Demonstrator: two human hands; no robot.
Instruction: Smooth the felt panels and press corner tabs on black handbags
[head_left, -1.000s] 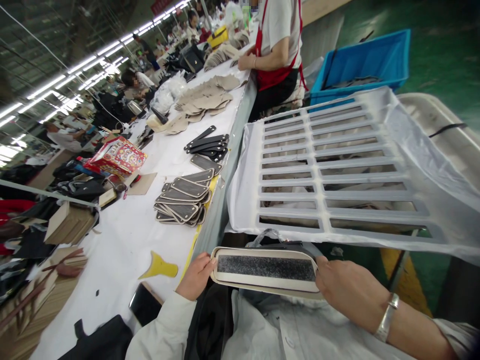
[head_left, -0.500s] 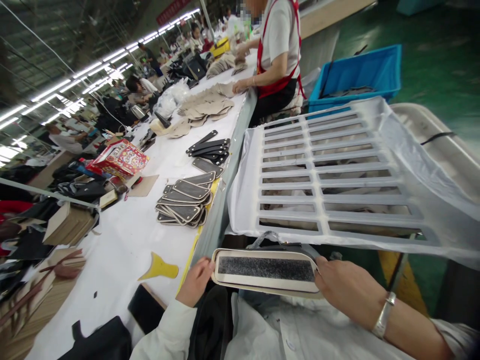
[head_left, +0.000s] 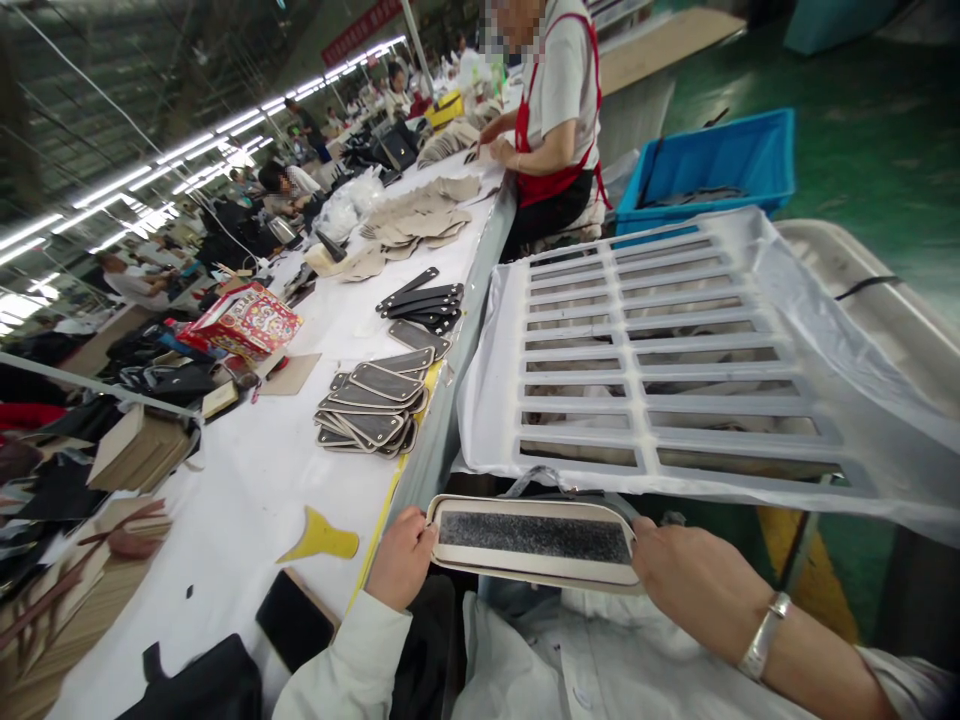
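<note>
Between my hands is an oblong bag piece (head_left: 534,538), cream round the edge with a dark speckled strip along its middle. My left hand (head_left: 405,556) is closed on its left end, thumb and fingers at the rim. At the other end my right hand (head_left: 694,580) grips the corner, fingers partly hidden behind it. The piece is held level above my lap. Dark material shows behind its upper edge. Left of my hands, a yellow scraper-like piece (head_left: 322,538) and a black phone-like slab (head_left: 296,618) lie on the white table (head_left: 247,510).
Grey panels with pale edges (head_left: 371,400) and black straps (head_left: 424,300) are piled along the table edge. A white slatted rack (head_left: 637,360) stands ahead of my right hand. Beyond it are a blue crate (head_left: 712,165) and a co-worker in a red apron (head_left: 559,130).
My left hand has moved slightly right, its fingers now wrapped closer round the piece's end. The bag piece and my right hand stay nearly still. The co-worker's hands have shifted.
</note>
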